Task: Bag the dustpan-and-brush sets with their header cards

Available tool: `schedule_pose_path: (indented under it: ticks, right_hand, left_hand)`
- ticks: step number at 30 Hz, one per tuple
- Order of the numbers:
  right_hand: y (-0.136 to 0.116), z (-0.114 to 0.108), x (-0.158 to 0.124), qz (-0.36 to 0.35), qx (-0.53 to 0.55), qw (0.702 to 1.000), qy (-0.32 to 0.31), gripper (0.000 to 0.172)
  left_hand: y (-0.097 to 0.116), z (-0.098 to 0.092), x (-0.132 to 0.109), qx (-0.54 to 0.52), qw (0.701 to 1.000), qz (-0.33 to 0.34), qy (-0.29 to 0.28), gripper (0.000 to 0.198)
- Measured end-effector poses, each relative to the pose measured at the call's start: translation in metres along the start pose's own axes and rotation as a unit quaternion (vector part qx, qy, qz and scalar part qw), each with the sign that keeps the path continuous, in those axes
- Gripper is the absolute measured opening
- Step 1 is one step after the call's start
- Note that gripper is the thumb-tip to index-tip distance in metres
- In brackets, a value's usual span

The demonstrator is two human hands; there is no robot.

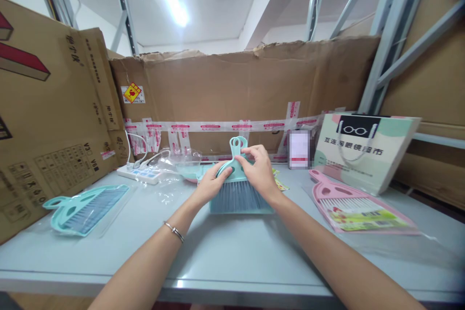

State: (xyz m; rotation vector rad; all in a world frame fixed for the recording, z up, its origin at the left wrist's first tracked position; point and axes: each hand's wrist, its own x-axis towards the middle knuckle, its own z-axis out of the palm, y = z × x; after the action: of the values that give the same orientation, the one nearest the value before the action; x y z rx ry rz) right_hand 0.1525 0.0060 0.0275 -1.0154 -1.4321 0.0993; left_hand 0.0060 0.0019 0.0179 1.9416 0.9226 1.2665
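In the middle of the table both hands hold a mint-green hand brush (238, 193) with grey bristles, laid against a matching dustpan (243, 211). My left hand (212, 181) is closed around the left side of the pair, thumb on the brush's front. Fingers of my right hand (259, 169) pinch near the base of the handles, which point up with their hanging loops together. Behind the hands lies another mint-green piece (192, 171) in clear plastic, partly hidden. A colourful card (280, 180) shows past my right hand.
A bagged green brush set (89, 209) lies at left, a bagged pink one (358, 203) at right. Behind stand a power strip (140, 173) with white cables, crumpled clear plastic (170, 189), a phone (300, 149) and a paper bag (363, 150). Cardboard (218, 87) walls the back.
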Motion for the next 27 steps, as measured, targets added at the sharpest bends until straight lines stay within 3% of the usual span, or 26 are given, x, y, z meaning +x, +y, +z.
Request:
schedule_pose_path:
  ticks: [9,12,14,16,18,20,23,27]
  right_hand:
    - [0.004,-0.002,-0.006,0.005,-0.012,1.000,0.009,0.011]
    - [0.009,-0.003,-0.005,0.041,0.007,0.999,0.010,0.018]
    - [0.012,-0.007,-0.001,0.109,0.069,0.991,-0.028,0.033]
    - [0.013,-0.014,0.004,0.179,0.140,0.968,-0.107,0.044]
    - [0.013,-0.022,0.008,0.220,0.185,0.939,-0.191,0.042]
    - [0.012,-0.029,0.011,0.234,0.204,0.920,-0.237,0.043]
    - [0.012,-0.033,0.013,0.249,0.222,0.909,-0.252,0.047]
    - [0.017,-0.031,0.011,0.251,0.207,0.920,-0.220,0.046]
  left_hand:
    - [-0.002,0.007,-0.002,-0.008,1.000,0.014,0.019,0.031]
    - [-0.003,0.011,-0.003,-0.012,0.999,0.016,0.036,0.029]
    - [-0.004,0.012,-0.003,-0.007,0.999,0.019,0.040,0.029]
    - [-0.004,0.011,-0.002,0.004,0.999,0.023,0.035,0.028]
    - [-0.004,0.010,-0.002,0.013,0.999,0.023,0.026,0.027]
    - [-0.004,0.010,-0.002,0.016,1.000,0.019,0.017,0.027]
    - [-0.004,0.012,-0.003,0.017,1.000,0.020,0.007,0.028]
    - [-0.007,0.014,-0.003,0.023,0.999,0.022,0.005,0.028]
